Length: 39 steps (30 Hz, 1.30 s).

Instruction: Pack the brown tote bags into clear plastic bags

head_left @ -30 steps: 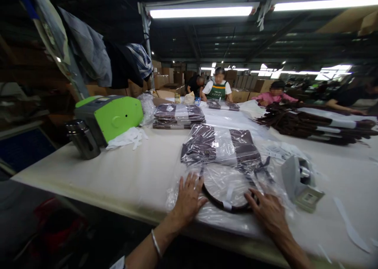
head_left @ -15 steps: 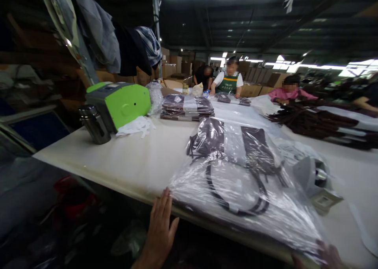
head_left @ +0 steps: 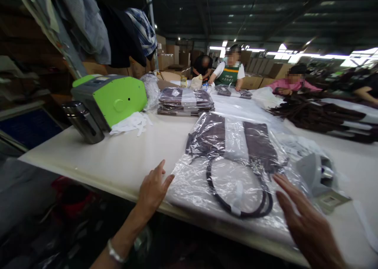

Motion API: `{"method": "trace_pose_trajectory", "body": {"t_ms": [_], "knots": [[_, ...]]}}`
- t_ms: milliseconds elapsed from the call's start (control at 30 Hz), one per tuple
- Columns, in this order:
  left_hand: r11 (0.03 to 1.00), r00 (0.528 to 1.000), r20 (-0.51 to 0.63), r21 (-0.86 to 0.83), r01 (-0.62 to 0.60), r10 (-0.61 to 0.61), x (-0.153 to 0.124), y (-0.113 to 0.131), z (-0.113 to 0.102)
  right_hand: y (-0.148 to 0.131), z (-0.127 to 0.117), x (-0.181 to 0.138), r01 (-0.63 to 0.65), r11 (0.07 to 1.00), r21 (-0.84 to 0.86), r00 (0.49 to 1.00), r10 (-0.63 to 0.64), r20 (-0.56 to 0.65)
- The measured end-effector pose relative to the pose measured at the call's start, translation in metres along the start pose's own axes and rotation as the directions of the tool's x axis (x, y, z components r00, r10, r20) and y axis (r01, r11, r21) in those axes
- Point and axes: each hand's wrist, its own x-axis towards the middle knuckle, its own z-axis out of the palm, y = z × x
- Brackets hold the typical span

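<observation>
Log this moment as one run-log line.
plastic bag: flat on table, straps inside | left hand: open, at its left edge | right hand: open, over its right side

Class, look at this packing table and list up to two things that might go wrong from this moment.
1. The bag lies right at the table's near edge. Being slick plastic, it might slide off under the left hand and right hand.
2. The grey dispenser sits close beside the right hand and may get knocked.

Left hand [head_left: 152, 188] is up from below the bench [head_left: 118, 159] edge, right hand [head_left: 307, 222] back in over the near right, and the plastic bag [head_left: 201, 178] now lies flat.
</observation>
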Motion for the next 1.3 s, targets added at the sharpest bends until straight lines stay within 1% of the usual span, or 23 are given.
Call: {"method": "trace_pose_trajectory", "body": {"t_ms": [33,67,100,167,200,267,300,367,467,567,667,767,833,867,933,1000,1033,1100,1133,1167,1200,1233,1300], "knots": [[1.000,0.998,0.052,0.023,0.017,-0.018,0.013,0.012,0.003,-0.024,0.021,0.025,0.089,0.995,0.043,0.996,-0.089,0.005],[0.998,0.993,0.106,0.042,0.039,-0.043,0.022,0.021,0.006,-0.047,0.044,0.051,0.198,0.978,0.065,0.978,-0.201,0.055],[0.997,0.985,0.159,0.052,0.064,-0.072,0.027,0.027,0.008,-0.069,0.068,0.074,0.266,0.962,0.059,0.958,-0.271,0.092],[0.992,0.957,0.261,0.047,0.118,-0.127,0.031,0.031,0.010,-0.100,0.114,0.109,0.315,0.949,0.014,0.933,-0.312,0.180],[0.989,0.942,0.303,0.042,0.139,-0.145,0.031,0.031,0.009,-0.107,0.135,0.119,0.308,0.951,-0.013,0.926,-0.297,0.231],[0.988,0.926,0.346,0.043,0.147,-0.153,0.027,0.031,0.007,-0.106,0.166,0.129,0.280,0.958,-0.054,0.905,-0.245,0.348],[0.988,0.922,0.356,0.042,0.146,-0.151,0.024,0.031,0.006,-0.100,0.177,0.130,0.268,0.961,-0.069,0.891,-0.220,0.397],[0.987,0.918,0.368,-0.002,0.162,-0.150,0.020,0.030,0.005,-0.088,0.189,0.128,0.261,0.962,-0.084,0.857,-0.191,0.479],[0.955,0.934,0.329,-0.207,0.213,-0.138,0.016,0.027,0.007,-0.080,0.190,0.126,0.243,0.966,-0.083,0.820,-0.159,0.549],[0.903,0.944,0.308,-0.362,0.232,-0.119,0.018,0.022,0.011,-0.085,0.187,0.124,0.243,0.967,-0.077,0.837,-0.169,0.521],[0.845,0.915,0.394,-0.459,0.273,-0.082,0.023,0.018,0.014,-0.089,0.188,0.124,0.270,0.961,-0.067,0.840,-0.201,0.504],[0.706,0.873,0.486,-0.605,0.368,-0.038,0.025,0.018,0.009,-0.092,0.177,0.125,0.199,0.980,-0.005,0.804,-0.161,0.572],[0.571,0.874,0.487,-0.715,0.404,-0.009,0.026,0.023,0.001,-0.100,0.158,0.119,0.114,0.986,0.124,0.791,-0.165,0.589],[0.506,0.885,0.466,-0.763,0.403,-0.002,0.027,0.029,-0.005,-0.107,0.146,0.112,0.071,0.971,0.229,0.789,-0.195,0.583],[0.407,0.909,0.417,-0.832,0.377,0.010,0.032,0.045,-0.016,-0.124,0.121,0.094,0.002,0.884,0.468,0.794,-0.286,0.537],[0.345,0.925,0.379,-0.873,0.344,0.035,0.045,0.068,-0.023,-0.140,0.102,0.077,-0.031,0.776,0.630,0.821,-0.339,0.459],[0.319,0.929,0.366,-0.889,0.329,0.062,0.055,0.079,-0.023,-0.146,0.096,0.073,-0.036,0.747,0.664,0.857,-0.318,0.404],[0.282,0.924,0.347,-0.913,0.295,0.157,0.080,0.100,-0.018,-0.146,0.095,0.077,-0.066,0.741,0.669,0.937,-0.184,0.296],[0.279,0.921,0.333,-0.921,0.271,0.204,0.094,0.107,-0.012,-0.140,0.098,0.085,-0.122,0.733,0.669,0.959,-0.088,0.271],[0.297,0.921,0.308,-0.926,0.234,0.236,0.108,0.113,-0.005,-0.131,0.103,0.096,-0.209,0.705,0.677,0.960,0.016,0.280],[0.342,0.929,0.269,-0.924,0.174,0.254,0.123,0.116,0.003,-0.119,0.110,0.109,-0.318,0.652,0.689,0.938,0.111,0.328],[0.417,0.941,0.216,-0.904,0.092,0.259,0.136,0.117,0.012,-0.106,0.116,0.121,-0.427,0.581,0.693,0.898,0.185,0.398],[0.626,0.952,0.118,-0.774,-0.090,0.283,0.157,0.114,0.030,-0.077,0.128,0.141,-0.582,0.454,0.674,0.811,0.266,0.521]]}}
